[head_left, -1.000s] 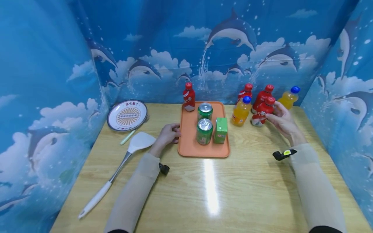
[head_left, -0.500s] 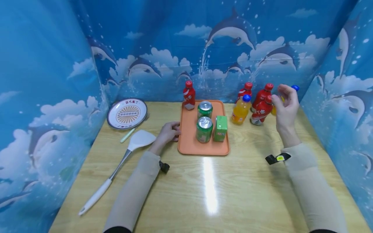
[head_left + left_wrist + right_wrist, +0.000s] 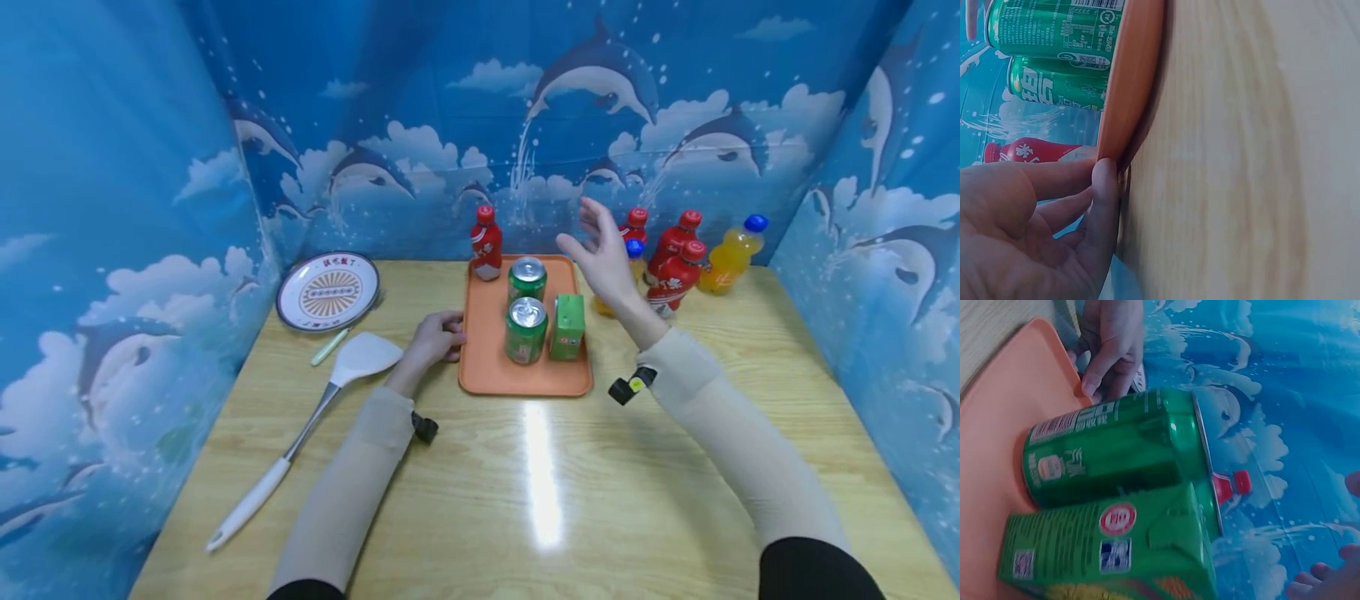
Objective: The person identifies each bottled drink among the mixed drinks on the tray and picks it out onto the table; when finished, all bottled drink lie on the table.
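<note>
My left hand (image 3: 433,340) pinches the left rim of the orange tray (image 3: 487,379); the left wrist view shows thumb and fingertips at that rim (image 3: 1132,75). On the tray stand two green drink cans (image 3: 525,337), one behind the other, a green drink carton (image 3: 567,329) on their right, and a red bottle (image 3: 486,243) at the back left corner. My right hand (image 3: 609,260), holding nothing, hangs in the air past the tray's right edge with its fingers spread. It partly hides an orange drink bottle (image 3: 636,265) behind it.
Several red bottles (image 3: 677,273) and another orange drink bottle (image 3: 731,257) stand at the back right. At the left lie a patterned plate (image 3: 330,292), a piece of cutlery with a pale green handle (image 3: 330,347) and a white spatula (image 3: 363,358). Dolphin-print curtains (image 3: 420,67) close the back and sides.
My right hand has let go of a red bottle at the back right, lifted, and moved left toward the tray. The left hand has stayed at the tray rim.
</note>
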{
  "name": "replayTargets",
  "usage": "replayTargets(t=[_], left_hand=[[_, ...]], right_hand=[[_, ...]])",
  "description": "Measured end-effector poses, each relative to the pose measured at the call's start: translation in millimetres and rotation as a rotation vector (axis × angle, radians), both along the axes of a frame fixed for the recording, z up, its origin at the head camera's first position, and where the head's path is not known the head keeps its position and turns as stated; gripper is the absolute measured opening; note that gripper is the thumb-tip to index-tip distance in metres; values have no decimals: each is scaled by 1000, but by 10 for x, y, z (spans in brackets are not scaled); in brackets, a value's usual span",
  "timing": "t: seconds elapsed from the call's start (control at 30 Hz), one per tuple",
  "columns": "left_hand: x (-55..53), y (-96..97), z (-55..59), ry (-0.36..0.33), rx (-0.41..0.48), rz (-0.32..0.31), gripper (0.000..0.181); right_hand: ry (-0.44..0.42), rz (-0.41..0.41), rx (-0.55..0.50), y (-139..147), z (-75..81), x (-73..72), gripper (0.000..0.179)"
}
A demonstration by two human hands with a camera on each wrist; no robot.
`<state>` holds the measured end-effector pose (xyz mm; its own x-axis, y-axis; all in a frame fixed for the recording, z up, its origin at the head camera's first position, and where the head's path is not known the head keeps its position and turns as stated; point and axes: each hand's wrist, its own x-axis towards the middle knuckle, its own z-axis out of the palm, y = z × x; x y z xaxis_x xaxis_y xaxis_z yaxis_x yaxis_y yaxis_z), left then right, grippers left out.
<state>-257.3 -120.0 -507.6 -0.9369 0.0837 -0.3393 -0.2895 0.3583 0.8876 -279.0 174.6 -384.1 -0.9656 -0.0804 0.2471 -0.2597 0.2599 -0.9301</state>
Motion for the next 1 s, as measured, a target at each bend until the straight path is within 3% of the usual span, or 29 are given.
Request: replayTargets(t=[0.2,0.43,0.73,1.0], left_hand=[[-17,-14,-6,9,5,-3,56],[-74,-43,9,-15,16,-7,58],[-88,-67,5,-28,5,-7,58],[-23,-20,8,-19,11,-14,56]], right_hand=[[-167,55,56,-295,42,-203,82],[-315,39,110,-612,79,-391,87],[-430,6,216,-911,62,-580,97],[-477,-5,277,-1004,-19,-670,101]])
